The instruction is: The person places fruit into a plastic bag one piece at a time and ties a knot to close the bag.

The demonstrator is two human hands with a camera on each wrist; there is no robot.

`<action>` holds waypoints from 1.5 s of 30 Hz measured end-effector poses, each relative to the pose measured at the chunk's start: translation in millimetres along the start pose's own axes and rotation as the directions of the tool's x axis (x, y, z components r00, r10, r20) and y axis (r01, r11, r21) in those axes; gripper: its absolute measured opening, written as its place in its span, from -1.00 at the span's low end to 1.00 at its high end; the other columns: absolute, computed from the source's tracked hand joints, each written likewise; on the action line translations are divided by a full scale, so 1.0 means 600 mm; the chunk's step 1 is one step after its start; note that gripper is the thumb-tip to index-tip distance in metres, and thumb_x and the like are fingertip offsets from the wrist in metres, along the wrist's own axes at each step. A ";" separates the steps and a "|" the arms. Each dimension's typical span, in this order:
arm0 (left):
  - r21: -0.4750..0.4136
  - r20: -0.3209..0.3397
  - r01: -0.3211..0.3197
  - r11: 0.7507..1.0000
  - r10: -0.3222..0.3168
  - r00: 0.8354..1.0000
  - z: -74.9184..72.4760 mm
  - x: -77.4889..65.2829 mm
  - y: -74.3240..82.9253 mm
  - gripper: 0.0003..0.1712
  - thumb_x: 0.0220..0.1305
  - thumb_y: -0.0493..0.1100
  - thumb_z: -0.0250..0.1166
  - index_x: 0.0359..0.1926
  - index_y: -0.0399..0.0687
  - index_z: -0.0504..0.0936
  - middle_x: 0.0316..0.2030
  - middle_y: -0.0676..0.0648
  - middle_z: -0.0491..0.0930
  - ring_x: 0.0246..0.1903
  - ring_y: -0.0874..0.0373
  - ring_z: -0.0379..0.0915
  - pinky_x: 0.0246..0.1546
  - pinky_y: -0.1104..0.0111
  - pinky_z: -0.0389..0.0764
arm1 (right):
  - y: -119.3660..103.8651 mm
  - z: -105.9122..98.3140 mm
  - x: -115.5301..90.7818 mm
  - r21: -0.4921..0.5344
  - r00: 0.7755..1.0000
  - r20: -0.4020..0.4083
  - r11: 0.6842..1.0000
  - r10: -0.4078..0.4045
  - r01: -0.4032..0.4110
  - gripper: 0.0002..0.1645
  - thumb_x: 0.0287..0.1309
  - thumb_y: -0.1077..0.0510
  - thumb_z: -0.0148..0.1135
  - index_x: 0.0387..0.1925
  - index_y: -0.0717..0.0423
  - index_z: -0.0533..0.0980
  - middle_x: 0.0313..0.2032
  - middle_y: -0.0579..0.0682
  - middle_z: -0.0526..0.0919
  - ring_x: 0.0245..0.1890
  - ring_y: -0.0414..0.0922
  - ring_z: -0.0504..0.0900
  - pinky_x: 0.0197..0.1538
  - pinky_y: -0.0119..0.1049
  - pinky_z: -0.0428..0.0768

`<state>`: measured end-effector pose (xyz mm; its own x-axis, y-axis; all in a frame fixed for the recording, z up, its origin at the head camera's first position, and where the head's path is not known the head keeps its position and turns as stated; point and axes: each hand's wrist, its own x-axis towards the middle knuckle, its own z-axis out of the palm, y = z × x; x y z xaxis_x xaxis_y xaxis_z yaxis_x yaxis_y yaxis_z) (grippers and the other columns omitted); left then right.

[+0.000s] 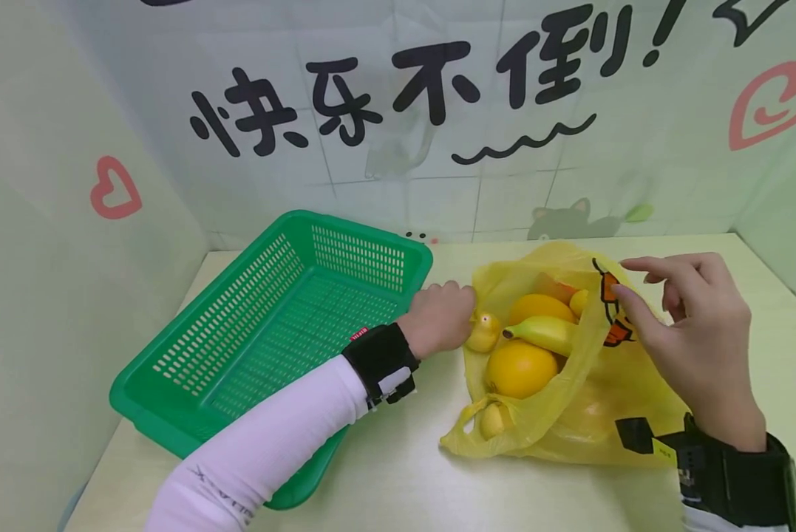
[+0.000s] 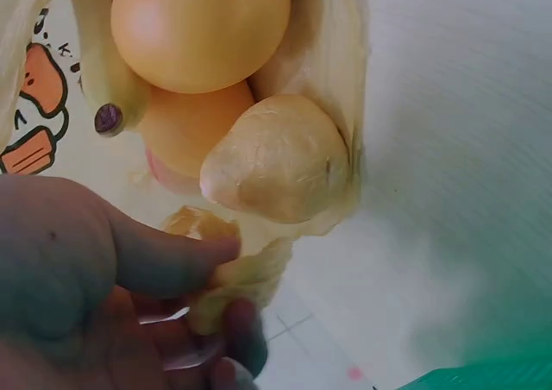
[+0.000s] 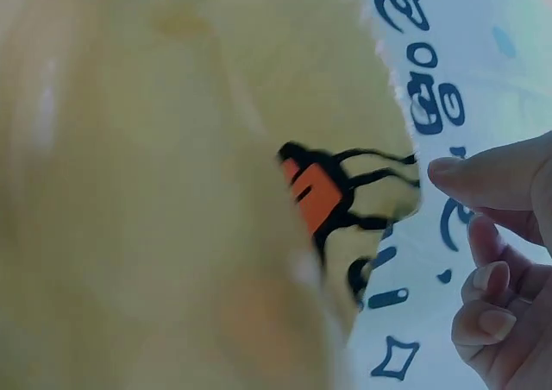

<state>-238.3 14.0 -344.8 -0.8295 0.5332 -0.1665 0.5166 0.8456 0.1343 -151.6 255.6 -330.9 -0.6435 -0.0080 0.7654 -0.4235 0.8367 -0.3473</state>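
Note:
A yellow plastic bag (image 1: pixel 637 406) with an orange cartoon print lies with its mouth facing left. Inside it show a banana (image 1: pixel 545 334), a round orange-yellow fruit (image 1: pixel 521 369), another orange-yellow fruit (image 1: pixel 540 307) and a pear-shaped yellow fruit (image 1: pixel 484 334). My left hand (image 1: pixel 437 318) pinches bunched plastic at the bag's far-left rim; the left wrist view shows the thumb (image 2: pixel 172 256) pressed on it. At the bag's right rim, my right hand (image 1: pixel 700 325) has thumb and forefinger spread. In the right wrist view the thumb (image 3: pixel 492 174) stands beside the bag's edge, holding nothing visible.
Left of the bag, a green plastic basket (image 1: pixel 221 436) with slotted walls stands on the pale table (image 1: pixel 398 473), under my left forearm. Behind the table hangs a printed backdrop (image 1: pixel 404 207) with black characters.

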 end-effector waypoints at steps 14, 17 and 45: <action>-0.090 0.264 0.054 0.995 -0.029 0.964 -0.004 -0.013 0.006 -0.95 0.28 -0.20 0.24 -0.30 -0.08 0.56 -0.57 0.02 0.31 -0.57 0.14 0.31 -0.56 0.44 0.27 | -0.085 0.013 -0.008 0.108 0.946 0.204 0.966 -0.252 0.234 -0.32 0.39 -0.33 -0.14 -0.26 0.10 0.66 -0.45 -0.14 0.59 -0.47 -0.37 0.31 -0.42 -0.61 0.31; -0.104 0.281 0.066 0.992 -0.034 0.959 -0.002 -0.013 0.005 -0.92 0.27 -0.17 0.26 -0.29 -0.07 0.55 -0.58 0.02 0.30 -0.59 0.14 0.30 -0.58 0.45 0.26 | -0.105 0.031 -0.018 0.122 0.896 0.316 0.950 -0.312 0.288 -0.46 0.40 -0.27 -0.07 -0.25 0.02 0.65 -0.44 -0.20 0.60 -0.46 -0.35 0.39 -0.41 -0.59 0.36; 0.058 0.382 0.063 0.996 -0.081 0.921 0.014 -0.018 0.010 -0.89 0.30 -0.12 0.23 -0.31 -0.07 0.55 -0.55 -0.01 0.32 -0.57 0.10 0.29 -0.56 0.42 0.21 | -0.170 0.158 -0.116 0.056 0.491 0.824 0.903 -0.283 0.427 -0.84 -0.07 0.36 0.38 -0.48 0.03 0.66 -0.53 -0.08 0.43 -0.49 -0.15 0.25 -0.45 -0.43 0.26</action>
<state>-224.0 13.6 -350.6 -0.7242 0.4322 -0.5373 0.4746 0.8777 0.0664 -124.1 118.8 -400.4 -0.7212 -0.6922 0.0280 -0.6927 0.7210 -0.0171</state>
